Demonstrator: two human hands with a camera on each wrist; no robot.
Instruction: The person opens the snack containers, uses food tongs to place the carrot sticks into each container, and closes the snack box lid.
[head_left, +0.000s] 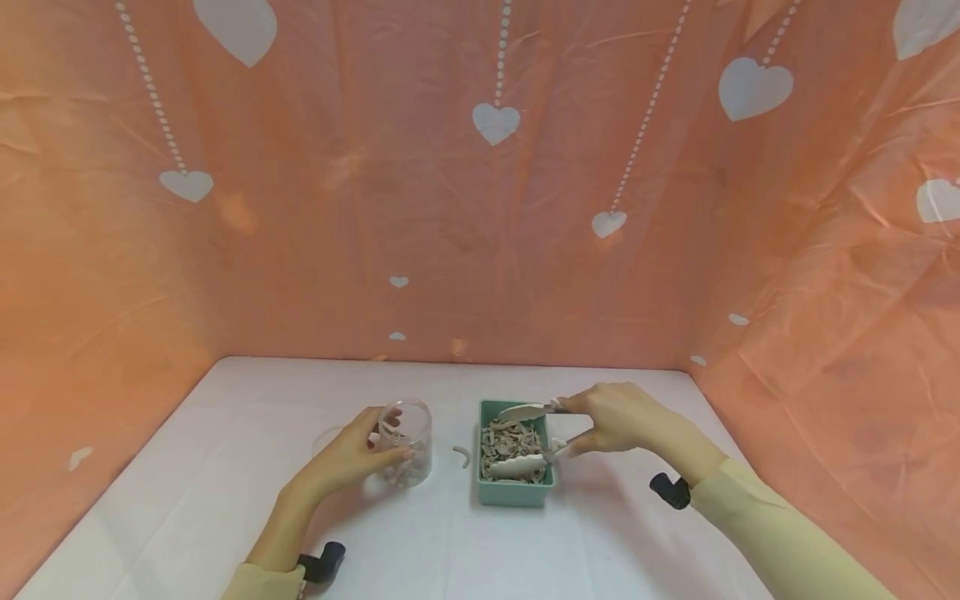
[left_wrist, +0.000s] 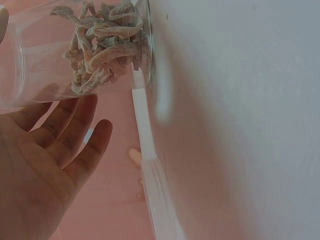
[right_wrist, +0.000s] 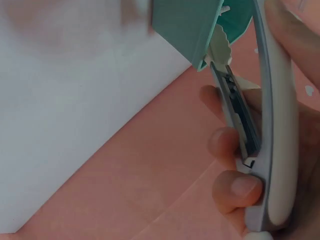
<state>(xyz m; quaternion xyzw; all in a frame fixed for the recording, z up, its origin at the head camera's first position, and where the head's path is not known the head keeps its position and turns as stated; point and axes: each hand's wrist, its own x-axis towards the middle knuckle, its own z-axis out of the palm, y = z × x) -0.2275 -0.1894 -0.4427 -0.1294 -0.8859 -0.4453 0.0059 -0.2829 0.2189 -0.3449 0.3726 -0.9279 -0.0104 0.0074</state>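
My left hand (head_left: 348,458) holds a clear jar (head_left: 422,442) upright on the white table, thumb on its near side and fingers behind. In the left wrist view, wrinkled brown dried strips (left_wrist: 107,47) lie bunched at the jar's bottom. My right hand (head_left: 622,419) grips a pair of tongs (right_wrist: 281,125) with pale handles and scalloped tips. The tongs' arms are spread, their tips over a green box (head_left: 513,495) filled with greyish-brown dried pieces (head_left: 513,442). One tip is along the far side of the pieces, the other along the near side.
A single curved strip (head_left: 462,455) lies on the table (head_left: 337,379) between jar and box. Left of the jar, partly behind my left hand, is a clear round lid-like thing (head_left: 324,437). Orange cloth with white hearts (head_left: 496,123) hangs around the table's back and sides.
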